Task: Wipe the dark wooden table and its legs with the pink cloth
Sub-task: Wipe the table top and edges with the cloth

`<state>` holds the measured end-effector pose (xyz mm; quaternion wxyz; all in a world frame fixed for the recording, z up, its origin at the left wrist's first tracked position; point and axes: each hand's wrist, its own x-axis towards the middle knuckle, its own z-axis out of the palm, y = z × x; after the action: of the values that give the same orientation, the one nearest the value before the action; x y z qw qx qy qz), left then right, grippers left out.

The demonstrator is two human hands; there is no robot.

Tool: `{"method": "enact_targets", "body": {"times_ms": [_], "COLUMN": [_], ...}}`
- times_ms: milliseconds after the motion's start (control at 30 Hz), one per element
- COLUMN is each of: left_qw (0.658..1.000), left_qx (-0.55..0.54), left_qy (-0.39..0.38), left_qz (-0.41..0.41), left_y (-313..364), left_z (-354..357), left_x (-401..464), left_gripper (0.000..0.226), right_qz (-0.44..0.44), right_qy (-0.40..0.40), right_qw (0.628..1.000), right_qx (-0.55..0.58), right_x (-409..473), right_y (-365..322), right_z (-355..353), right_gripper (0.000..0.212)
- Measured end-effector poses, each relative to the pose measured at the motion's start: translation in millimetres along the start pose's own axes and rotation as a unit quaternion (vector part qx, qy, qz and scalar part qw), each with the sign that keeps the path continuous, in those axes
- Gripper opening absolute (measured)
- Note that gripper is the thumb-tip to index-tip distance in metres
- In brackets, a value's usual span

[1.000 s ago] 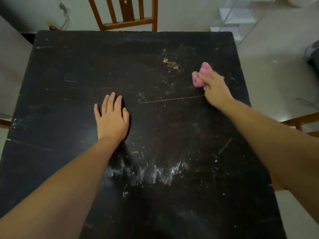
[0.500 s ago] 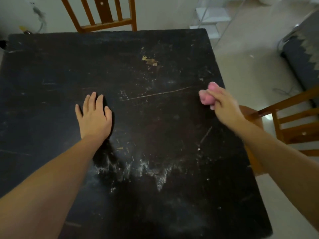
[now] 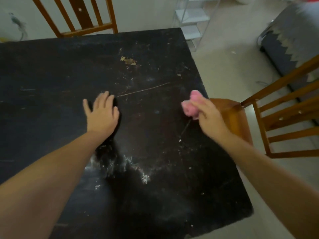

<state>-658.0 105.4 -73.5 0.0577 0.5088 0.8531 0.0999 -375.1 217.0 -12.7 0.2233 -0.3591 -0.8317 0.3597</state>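
The dark wooden table (image 3: pixel 51 75) fills most of the view, scratched and with white dust smears near its front middle. My right hand (image 3: pixel 209 116) grips the bunched pink cloth (image 3: pixel 191 106) close to the table's right edge, the cloth on or just above the surface. My left hand (image 3: pixel 101 114) rests on the table near the centre, fingers spread and blurred. The table legs are hidden under the top.
A wooden chair (image 3: pixel 269 114) stands against the table's right side, its seat just beyond my right hand. Another wooden chair (image 3: pixel 81 16) stands at the far edge. A white shelf (image 3: pixel 191 19) and a dark patterned sofa (image 3: pixel 290 49) lie farther right on the tiled floor.
My right hand has drawn the pink cloth back toward me along the table's right edge. My left hand has shifted slightly. The view has turned to the right.
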Motion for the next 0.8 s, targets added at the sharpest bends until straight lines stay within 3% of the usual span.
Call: {"method": "enact_targets", "body": {"times_ms": [100, 167, 200, 233, 267, 333, 367, 433, 500, 567, 633, 700, 800], "left_qw": [0.994, 0.990, 0.989, 0.990, 0.990, 0.989, 0.989, 0.990, 0.990, 0.990, 0.989, 0.986, 0.987], "left_qx": [-0.005, 0.004, 0.006, 0.003, -0.001, -0.004, -0.003, 0.004, 0.012, 0.014, 0.019, 0.030, 0.022], "left_qy": [-0.033, -0.051, -0.050, -0.044, -0.038, -0.038, -0.042, -0.044, -0.046, -0.048, -0.064, -0.093, -0.110], "left_qz": [0.107, 0.134, 0.136, 0.136, 0.137, 0.141, 0.139, 0.133, 0.131, 0.131, 0.133, 0.133, 0.118], "left_y": [53.3, 73.1, 76.1, 75.7, 74.2, 72.5, 73.3, 76.0, 76.6, 76.0, 75.1, 74.2, 71.8], "left_z": [17.0, 24.1, 25.1, 25.8, 25.0, 24.6, 24.4, 24.1, 24.4, 24.2, 22.8, 17.4, 0.2], "left_x": [-10.0, -14.8, -15.7, -16.5, -16.9, -17.1, -16.9, -17.7, -18.9, -19.2, -18.0, -17.6, -33.3], "left_gripper": [0.046, 0.046, 0.047, 0.047, 0.046, 0.046, 0.046, 0.046, 0.047, 0.047, 0.048, 0.049, 0.048], "right_qz": [0.208, 0.263, 0.256, 0.145, 0.040, -0.048, -0.062, -0.022, 0.063, 0.144, 0.124, 0.086, -0.027], "right_qy": [0.028, -0.048, -0.019, -0.013, -0.063, -0.148, -0.156, -0.103, -0.002, 0.028, 0.012, -0.030, -0.094], "right_qw": [0.977, 0.960, 0.964, 0.986, 0.994, 0.985, 0.985, 0.994, 0.998, 0.987, 0.987, 0.995, 0.995], "right_qx": [0.036, -0.087, -0.072, -0.082, -0.086, -0.072, -0.046, 0.019, -0.028, -0.063, -0.099, -0.048, -0.016], "right_x": [-7.2, -42.1, -66.3, -93.4, -126.7, -161.3, -160.3, -138.5, -106.3, -102.4, -117.6, -146.7, -185.5], "right_y": [38.2, 21.4, 10.2, -3.5, -18.2, -32.4, -35.9, -29.3, -0.5, 33.9, 41.6, 19.1, -25.0], "right_z": [3.7, 29.5, 47.6, 65.0, 78.0, 90.0, 83.4, 58.9, 23.5, 5.1, 21.1, 57.8, 95.1], "right_gripper": [0.018, 0.032, 0.037, 0.038, 0.037, 0.044, 0.050, 0.037, 0.038, 0.055, 0.057, 0.052, 0.060]}}
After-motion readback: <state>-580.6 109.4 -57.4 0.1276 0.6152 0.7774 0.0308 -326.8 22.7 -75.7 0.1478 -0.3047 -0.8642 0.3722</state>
